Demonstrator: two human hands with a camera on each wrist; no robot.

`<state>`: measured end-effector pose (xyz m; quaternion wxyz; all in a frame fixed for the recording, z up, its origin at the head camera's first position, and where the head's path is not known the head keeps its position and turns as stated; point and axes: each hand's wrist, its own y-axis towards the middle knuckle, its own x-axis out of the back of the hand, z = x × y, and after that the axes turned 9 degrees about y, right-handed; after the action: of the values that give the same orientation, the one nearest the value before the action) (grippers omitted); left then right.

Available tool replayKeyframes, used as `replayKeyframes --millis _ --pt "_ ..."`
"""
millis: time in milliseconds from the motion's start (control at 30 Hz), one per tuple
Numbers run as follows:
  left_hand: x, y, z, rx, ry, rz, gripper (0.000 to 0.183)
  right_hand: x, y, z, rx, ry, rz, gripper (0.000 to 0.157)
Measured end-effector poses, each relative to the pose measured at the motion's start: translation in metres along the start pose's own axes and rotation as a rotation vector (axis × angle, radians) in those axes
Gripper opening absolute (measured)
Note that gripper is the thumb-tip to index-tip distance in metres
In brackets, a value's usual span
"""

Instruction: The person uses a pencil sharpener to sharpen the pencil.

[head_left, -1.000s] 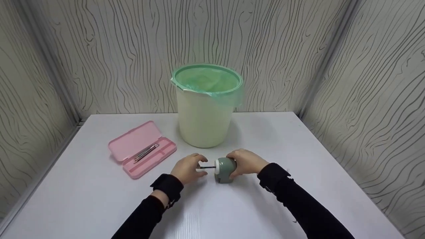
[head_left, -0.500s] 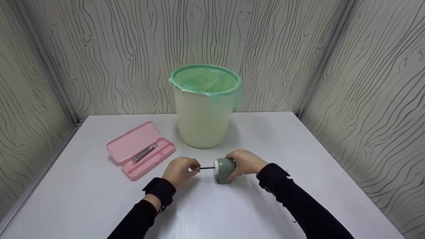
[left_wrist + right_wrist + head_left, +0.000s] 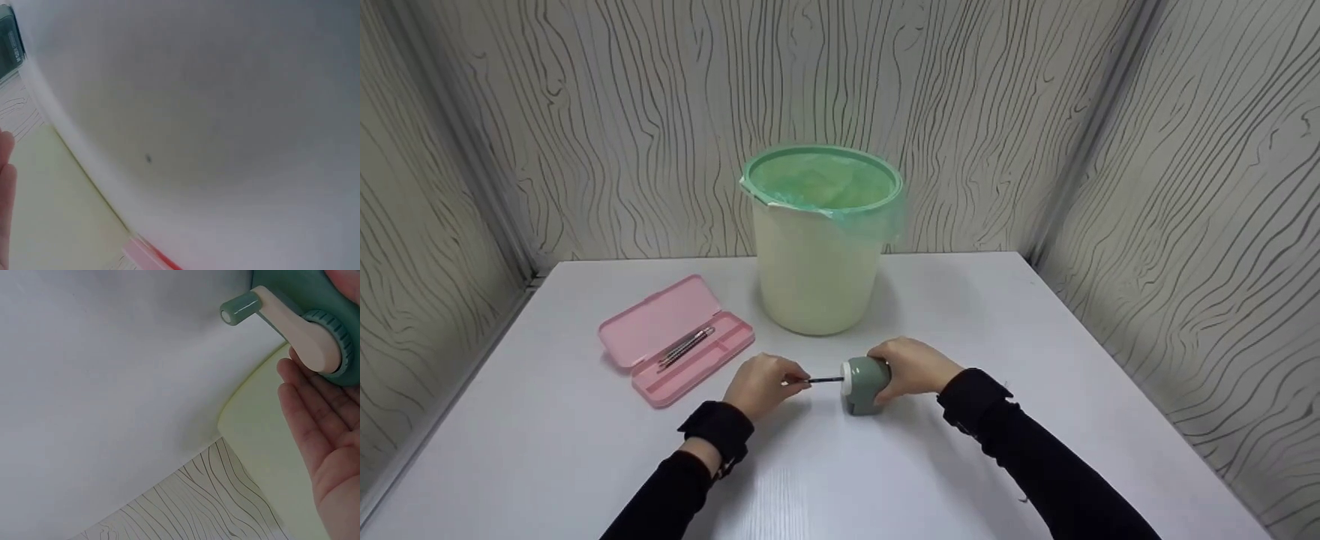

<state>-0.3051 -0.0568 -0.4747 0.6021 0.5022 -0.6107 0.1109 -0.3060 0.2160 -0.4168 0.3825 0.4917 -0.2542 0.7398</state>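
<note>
While the left hand [image 3: 761,384] pinches a pencil [image 3: 826,380], the right hand [image 3: 916,366] grips the sharpener [image 3: 865,384] at the pencil's three o'clock.

Left hand [image 3: 763,384] and right hand [image 3: 915,367], turned inward

Left arm [image 3: 664,491]: black-sleeved, extending from near left; black wristband [image 3: 720,432]. Left hand: thumb and forefinger pinched together, pointing right.
Right arm [image 3: 1061,469]: black-sleeved, slanting in from near right; matching wristband [image 3: 973,399]. Right hand: facing left, gripping, thumb on near side, fingers on far side.
</note>
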Motion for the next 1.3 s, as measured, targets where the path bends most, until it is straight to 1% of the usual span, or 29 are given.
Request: replayKeyframes --millis 200,600,933,1300 --pt "0.0027 0.0017 0.0012 -0.015 -0.025 0.019 0.005 0.0002 -0.0008 -0.0016 0.014 -0.028 -0.01 0.047" --pt "0.0055 0.003 0.0036 -0.001 -0.045 0.056 0.006 -0.0004 -0.0013 -0.0024 0.012 -0.023 -0.015 0.05" --pt "0.0054 0.0017 0.0059 -0.015 -0.024 0.044 0.005 -0.0024 -0.0026 -0.0027 0.016 -0.028 -0.02 0.048" --pt "0.0076 0.0009 0.0078 -0.004 -0.053 0.056 0.006 -0.0034 -0.0015 -0.0033 0.01 -0.021 -0.019 0.05"
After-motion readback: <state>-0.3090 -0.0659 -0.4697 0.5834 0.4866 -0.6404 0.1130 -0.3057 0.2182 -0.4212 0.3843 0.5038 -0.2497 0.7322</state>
